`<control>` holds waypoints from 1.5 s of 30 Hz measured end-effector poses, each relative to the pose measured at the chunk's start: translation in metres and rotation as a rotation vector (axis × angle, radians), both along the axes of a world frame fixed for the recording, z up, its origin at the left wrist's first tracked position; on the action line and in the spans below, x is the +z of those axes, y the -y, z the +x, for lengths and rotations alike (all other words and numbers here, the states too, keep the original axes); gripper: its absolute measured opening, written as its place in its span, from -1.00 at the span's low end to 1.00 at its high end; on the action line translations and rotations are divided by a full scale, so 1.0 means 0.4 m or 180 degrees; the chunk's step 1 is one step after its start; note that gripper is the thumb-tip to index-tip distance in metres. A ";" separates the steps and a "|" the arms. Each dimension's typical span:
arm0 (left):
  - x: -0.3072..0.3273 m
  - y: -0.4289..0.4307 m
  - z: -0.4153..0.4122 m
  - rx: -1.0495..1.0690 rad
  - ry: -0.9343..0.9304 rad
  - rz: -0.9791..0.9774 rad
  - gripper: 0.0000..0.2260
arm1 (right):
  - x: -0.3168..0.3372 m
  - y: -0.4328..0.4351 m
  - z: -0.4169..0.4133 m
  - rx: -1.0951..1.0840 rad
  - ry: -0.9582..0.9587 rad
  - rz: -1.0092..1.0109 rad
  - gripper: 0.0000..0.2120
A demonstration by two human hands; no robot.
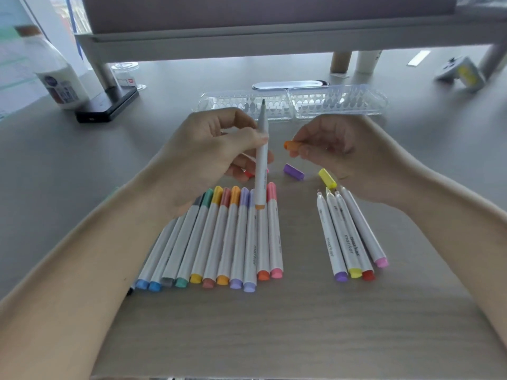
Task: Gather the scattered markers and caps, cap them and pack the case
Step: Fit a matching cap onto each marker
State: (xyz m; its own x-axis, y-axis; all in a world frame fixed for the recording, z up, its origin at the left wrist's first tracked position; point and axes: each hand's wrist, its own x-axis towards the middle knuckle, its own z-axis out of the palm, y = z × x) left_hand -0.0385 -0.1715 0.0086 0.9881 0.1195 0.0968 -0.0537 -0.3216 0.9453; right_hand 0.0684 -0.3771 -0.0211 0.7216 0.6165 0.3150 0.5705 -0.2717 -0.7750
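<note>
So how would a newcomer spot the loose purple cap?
Find the clear case across the table. Nearer, between the left hand and right hand, lies the purple cap; colour alone separates it from the yellow cap on its right.

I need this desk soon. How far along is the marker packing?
Done: a row of capped markers lies together. In hand: left hand holds an uncapped orange marker, right hand pinches the orange cap. Left: four uncapped markers, purple cap, yellow cap, and filling the clear case.
</note>
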 end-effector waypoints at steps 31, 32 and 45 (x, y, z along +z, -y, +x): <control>-0.055 -0.005 0.003 0.0495 0.0922 0.1959 -0.93 | -0.003 -0.003 -0.009 0.0027 0.0025 0.0014 -0.94; -0.055 -0.004 0.003 0.0475 0.0940 0.1955 -0.92 | -0.003 -0.003 -0.010 0.0032 0.0025 0.0033 -0.94; -0.056 -0.006 0.003 0.0486 0.1025 0.1687 -0.91 | 0.002 0.003 -0.017 0.0122 -0.0076 0.0438 -0.90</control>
